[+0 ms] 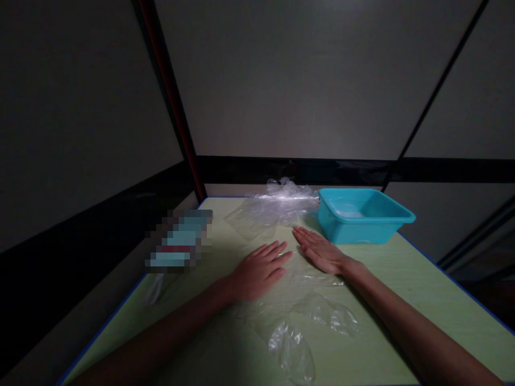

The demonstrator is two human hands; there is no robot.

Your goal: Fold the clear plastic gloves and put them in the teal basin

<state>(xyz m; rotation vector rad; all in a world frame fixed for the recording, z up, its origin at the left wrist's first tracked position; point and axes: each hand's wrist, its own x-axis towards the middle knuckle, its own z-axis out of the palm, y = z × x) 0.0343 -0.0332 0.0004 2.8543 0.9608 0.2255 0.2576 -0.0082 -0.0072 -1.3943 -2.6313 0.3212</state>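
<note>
A clear plastic bag [292, 348] lies spread on the light green table, its two handle-like loops nearest me. My left hand [259, 271] rests flat on the bag's left part, fingers stretched and slightly apart. Flat along its right side is my right hand [322, 252], fingers extended and pointing to the far left. Neither hand grips anything. Beyond my fingertips sits a crumpled heap of more clear plastic bags [277, 209].
A turquoise plastic basin [366, 230] stands at the back right, close to my right hand. On the left edge lies a pixelated object [177, 241] with a pale strap [153, 289]. Walls rise behind the table [438, 300] and to its left.
</note>
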